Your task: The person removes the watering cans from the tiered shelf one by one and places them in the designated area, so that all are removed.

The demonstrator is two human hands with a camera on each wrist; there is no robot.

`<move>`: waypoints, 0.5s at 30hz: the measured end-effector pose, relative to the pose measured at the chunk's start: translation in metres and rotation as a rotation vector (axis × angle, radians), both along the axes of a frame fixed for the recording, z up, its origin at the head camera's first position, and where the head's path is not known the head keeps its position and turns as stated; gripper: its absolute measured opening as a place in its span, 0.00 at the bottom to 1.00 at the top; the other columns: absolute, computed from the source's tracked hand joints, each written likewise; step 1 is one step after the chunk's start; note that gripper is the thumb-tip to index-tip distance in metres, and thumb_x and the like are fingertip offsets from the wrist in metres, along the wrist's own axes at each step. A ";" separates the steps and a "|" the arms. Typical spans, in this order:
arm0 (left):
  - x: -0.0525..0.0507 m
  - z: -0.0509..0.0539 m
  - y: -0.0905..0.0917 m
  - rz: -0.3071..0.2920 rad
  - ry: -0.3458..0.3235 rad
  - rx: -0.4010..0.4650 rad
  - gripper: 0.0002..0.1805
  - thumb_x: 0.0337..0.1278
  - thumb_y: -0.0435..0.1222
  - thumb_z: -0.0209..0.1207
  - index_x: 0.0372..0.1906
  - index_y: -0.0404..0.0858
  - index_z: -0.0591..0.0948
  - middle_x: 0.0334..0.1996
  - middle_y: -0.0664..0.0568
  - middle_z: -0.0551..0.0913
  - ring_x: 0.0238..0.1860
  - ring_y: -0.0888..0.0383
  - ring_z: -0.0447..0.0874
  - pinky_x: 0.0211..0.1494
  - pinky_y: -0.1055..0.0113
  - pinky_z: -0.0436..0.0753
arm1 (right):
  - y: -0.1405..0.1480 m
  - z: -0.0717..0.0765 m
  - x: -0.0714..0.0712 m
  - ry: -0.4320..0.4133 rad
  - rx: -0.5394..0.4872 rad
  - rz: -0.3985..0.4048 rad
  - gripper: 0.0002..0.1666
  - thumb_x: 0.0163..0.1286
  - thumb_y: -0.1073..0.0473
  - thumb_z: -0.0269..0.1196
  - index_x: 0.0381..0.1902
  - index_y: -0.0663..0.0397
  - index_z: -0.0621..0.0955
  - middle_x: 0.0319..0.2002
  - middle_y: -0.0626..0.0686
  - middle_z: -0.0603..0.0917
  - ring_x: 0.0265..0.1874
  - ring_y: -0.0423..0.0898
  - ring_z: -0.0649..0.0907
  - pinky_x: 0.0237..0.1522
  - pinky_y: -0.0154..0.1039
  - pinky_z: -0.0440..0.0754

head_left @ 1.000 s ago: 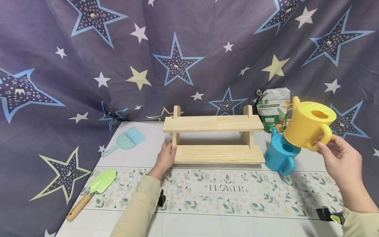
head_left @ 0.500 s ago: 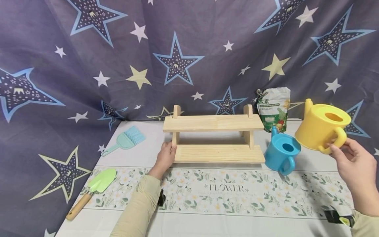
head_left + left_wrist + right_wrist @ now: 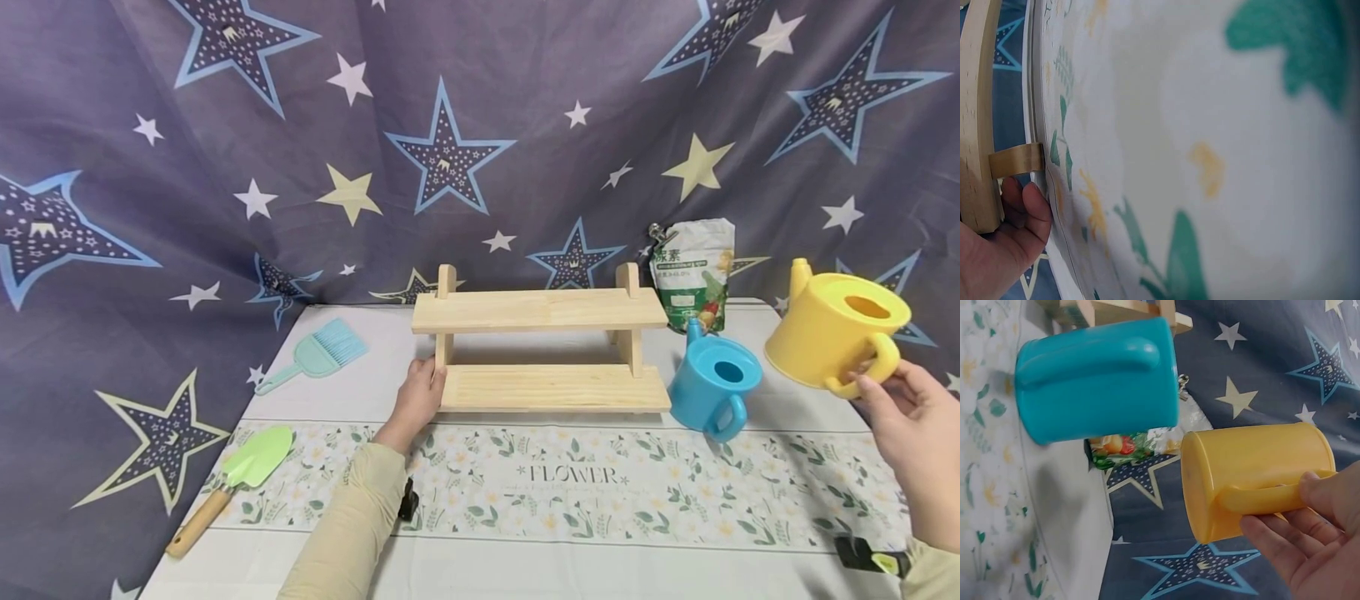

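My right hand (image 3: pixel 911 442) pinches the handle of a yellow watering can (image 3: pixel 825 333), holding it in the air at the right. In the right wrist view, the thumb and fingers close around the yellow handle (image 3: pixel 1260 499). A blue watering can (image 3: pixel 705 387) stands on the table just left of it, apart from it. At the centre is a two-tier wooden shelf (image 3: pixel 555 387). My left hand (image 3: pixel 418 400) grips the left end of its lower board. The left wrist view has curled fingers (image 3: pixel 1036 203) beneath that board's end (image 3: pixel 975 125).
Behind the blue can stands a clipped white and green bag (image 3: pixel 690 279). A turquoise brush-and-dustpan set (image 3: pixel 318 354) and a green trowel with a wooden handle (image 3: pixel 258 458) lie at the left. A floral cloth (image 3: pixel 570 521) covers the table. A starry curtain (image 3: pixel 480 50) hangs behind.
The yellow watering can has moved right and slightly down in my right hand, away from above the blue can. My left hand and the shelf have stayed in place.
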State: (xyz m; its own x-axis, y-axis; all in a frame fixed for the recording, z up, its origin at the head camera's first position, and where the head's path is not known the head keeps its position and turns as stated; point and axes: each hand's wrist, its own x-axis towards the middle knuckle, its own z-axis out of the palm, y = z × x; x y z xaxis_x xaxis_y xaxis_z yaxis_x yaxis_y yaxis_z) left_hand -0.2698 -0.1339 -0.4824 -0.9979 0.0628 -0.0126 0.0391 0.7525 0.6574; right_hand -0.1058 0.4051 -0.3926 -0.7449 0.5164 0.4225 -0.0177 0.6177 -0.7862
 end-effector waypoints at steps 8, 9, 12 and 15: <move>0.001 0.001 0.000 -0.006 0.005 -0.003 0.29 0.77 0.46 0.39 0.74 0.37 0.60 0.57 0.42 0.67 0.56 0.45 0.74 0.62 0.51 0.76 | 0.004 -0.015 0.001 -0.127 0.050 -0.077 0.23 0.76 0.63 0.54 0.64 0.69 0.70 0.40 0.32 0.74 0.34 0.14 0.67 0.40 0.12 0.72; 0.001 0.001 0.000 -0.007 0.005 -0.004 0.29 0.77 0.46 0.39 0.74 0.37 0.60 0.57 0.42 0.67 0.56 0.45 0.74 0.62 0.51 0.76 | 0.005 -0.017 0.002 -0.150 0.067 -0.092 0.23 0.76 0.63 0.55 0.64 0.67 0.70 0.41 0.33 0.74 0.33 0.13 0.66 0.39 0.12 0.72; 0.001 0.002 0.000 -0.006 -0.001 -0.002 0.29 0.77 0.47 0.38 0.74 0.37 0.59 0.58 0.42 0.66 0.56 0.46 0.74 0.61 0.52 0.77 | 0.004 -0.023 0.003 -0.193 0.095 -0.115 0.23 0.75 0.62 0.56 0.64 0.64 0.72 0.41 0.38 0.76 0.31 0.12 0.64 0.36 0.11 0.71; 0.000 0.002 0.000 -0.006 -0.003 0.000 0.29 0.77 0.47 0.38 0.74 0.37 0.59 0.58 0.42 0.66 0.56 0.46 0.74 0.60 0.52 0.77 | 0.004 -0.027 0.005 -0.207 0.108 -0.112 0.23 0.74 0.62 0.58 0.64 0.64 0.72 0.40 0.43 0.76 0.29 0.12 0.63 0.30 0.10 0.69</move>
